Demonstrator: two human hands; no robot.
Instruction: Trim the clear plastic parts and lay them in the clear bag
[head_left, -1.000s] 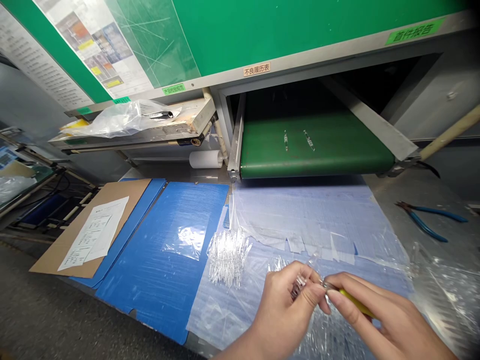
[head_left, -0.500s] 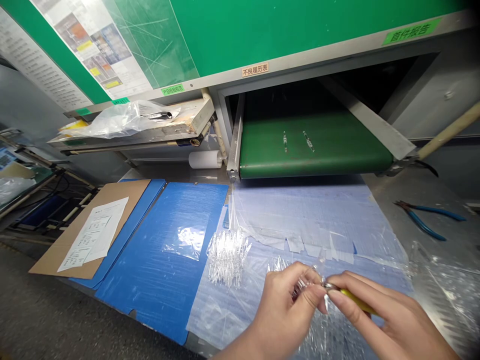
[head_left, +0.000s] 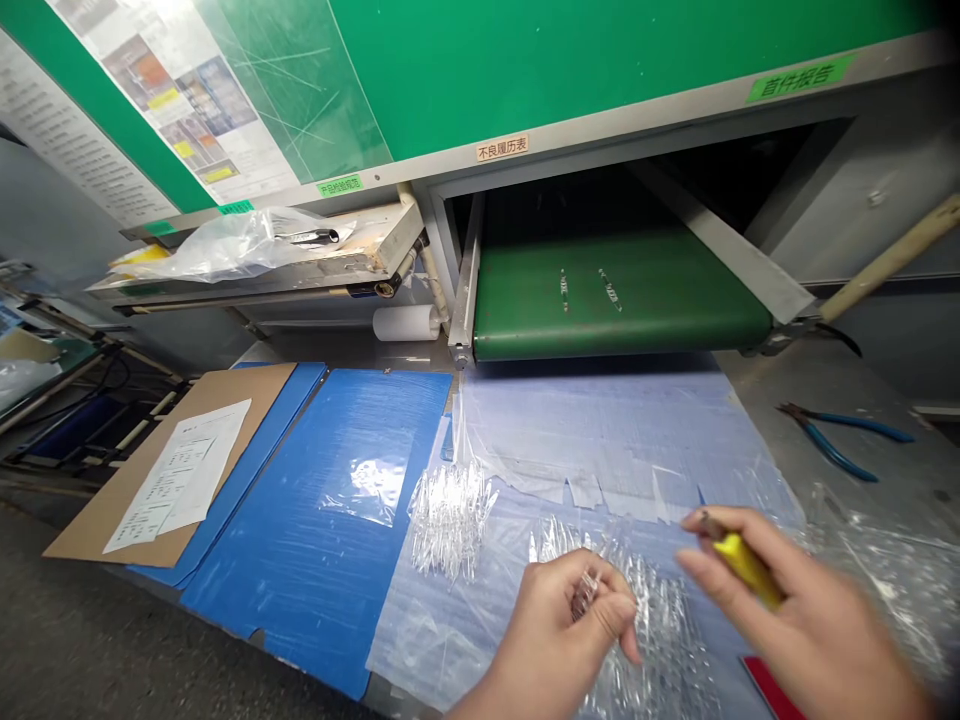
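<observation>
My left hand [head_left: 574, 625] is closed, pinching a small clear plastic part [head_left: 586, 592] between thumb and fingers. My right hand [head_left: 795, 610] is closed around a yellow-handled tool [head_left: 742, 563] with a metal tip, held a little to the right of the left hand and apart from it. Under both hands lies a heap of clear plastic parts [head_left: 652, 630] on a clear plastic sheet [head_left: 600, 440]. A neat bunch of clear parts [head_left: 450, 512] lies to the left of my left hand.
A green conveyor belt [head_left: 675, 300] carries two small parts at the back. Blue-handled pliers [head_left: 840, 440] lie at the right. Blue corrugated sheets [head_left: 315, 520], cardboard with a paper form [head_left: 180, 475] and a shelf with a plastic bag [head_left: 232, 245] are at the left.
My right hand has pulled the yellow tool away to the right, off the part in my left hand. The view has shifted slightly.
</observation>
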